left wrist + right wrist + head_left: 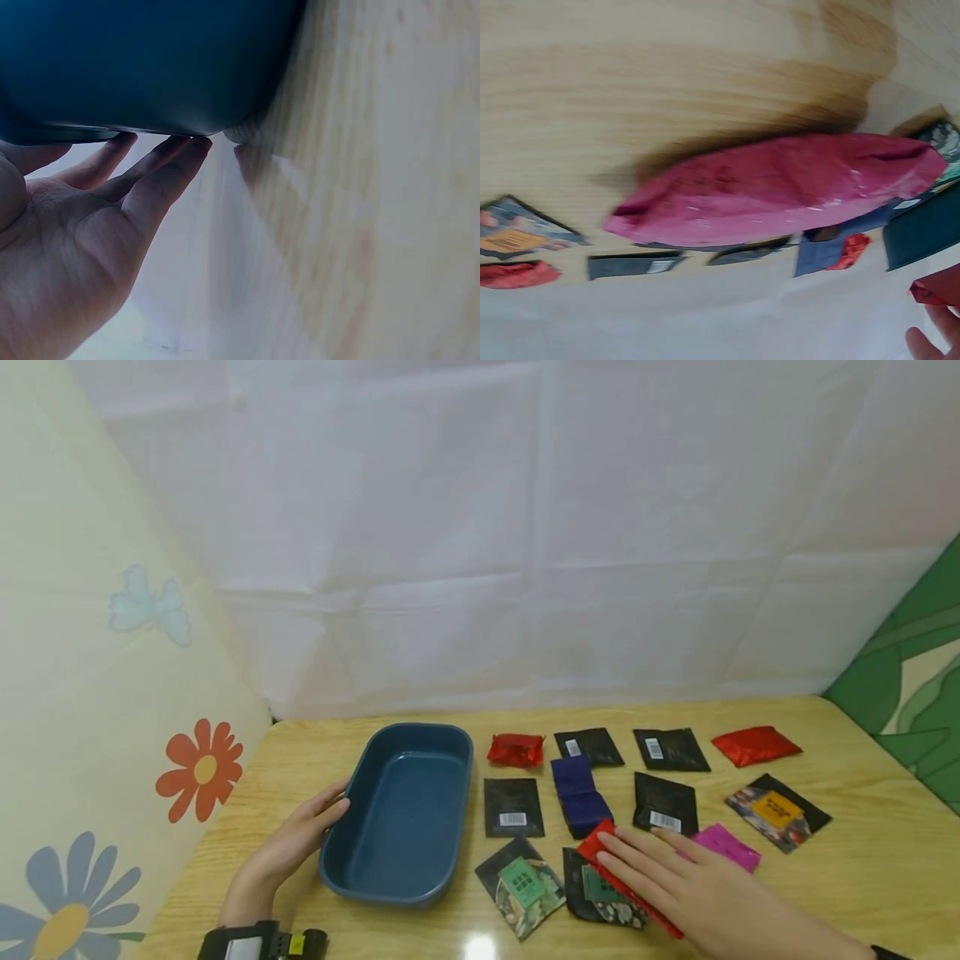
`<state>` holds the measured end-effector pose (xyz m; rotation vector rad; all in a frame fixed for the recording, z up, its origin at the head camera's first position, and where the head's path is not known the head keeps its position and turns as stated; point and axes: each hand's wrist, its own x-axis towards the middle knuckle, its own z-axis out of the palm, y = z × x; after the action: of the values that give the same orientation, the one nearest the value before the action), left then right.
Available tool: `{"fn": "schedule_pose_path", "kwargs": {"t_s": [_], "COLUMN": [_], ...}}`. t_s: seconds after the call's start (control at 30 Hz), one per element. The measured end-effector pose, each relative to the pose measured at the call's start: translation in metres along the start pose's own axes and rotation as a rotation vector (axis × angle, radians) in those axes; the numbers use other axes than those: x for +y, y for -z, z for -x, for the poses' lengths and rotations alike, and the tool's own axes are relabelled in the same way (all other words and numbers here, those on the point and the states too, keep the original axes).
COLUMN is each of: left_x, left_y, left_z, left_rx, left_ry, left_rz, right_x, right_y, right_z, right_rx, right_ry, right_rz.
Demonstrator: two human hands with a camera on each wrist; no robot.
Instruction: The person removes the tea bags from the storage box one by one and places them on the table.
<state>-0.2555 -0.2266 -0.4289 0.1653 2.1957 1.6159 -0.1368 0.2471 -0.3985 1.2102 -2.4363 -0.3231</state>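
At the left, my left hand (pixel 300 827) rests against the outer wall of a blue rectangular basin (pixel 393 822). In the left wrist view its fairly straight fingertips touch the basin's side (pixel 150 67). My right hand (pixel 682 881) holds a red packet (pixel 596 843) over the front row of packets; the thumb is hidden in the head view. Beneath the red packet lies a black packet with a green label (pixel 600 889). A pink packet (pixel 726 846) lies partly behind this hand and looks large in the right wrist view (pixel 780 191).
Several packets lie right of the basin: black ones (pixel 513 807), a folded dark-blue one (pixel 579 795), red ones (pixel 756 745), a green-labelled one (pixel 521 887) and an orange-labelled one (pixel 777 812). A white cloth (pixel 525 568) hangs behind the wooden table (pixel 862 877).
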Motion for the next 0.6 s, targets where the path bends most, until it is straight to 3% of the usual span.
{"fn": "schedule_pose_path", "kwargs": {"t_s": [0.13,0.3,0.6], "left_x": [0.001,0.001,0.001], "left_y": [0.000,-0.001,-0.001], "left_z": [0.000,-0.001,0.000], "left_rx": [0.001,0.007,0.006], "left_ry": [0.005,0.008,0.005], "left_rz": [-0.002,-0.006,-0.006], "right_x": [0.005,0.013,0.039], "right_y": [0.000,-0.001,-0.012], "right_z": [0.012,0.027,0.055], "right_rx": [0.001,0.034,0.068], "right_ry": [-0.067,-0.116,-0.069], "right_rz": [-0.031,0.010,0.072]}}
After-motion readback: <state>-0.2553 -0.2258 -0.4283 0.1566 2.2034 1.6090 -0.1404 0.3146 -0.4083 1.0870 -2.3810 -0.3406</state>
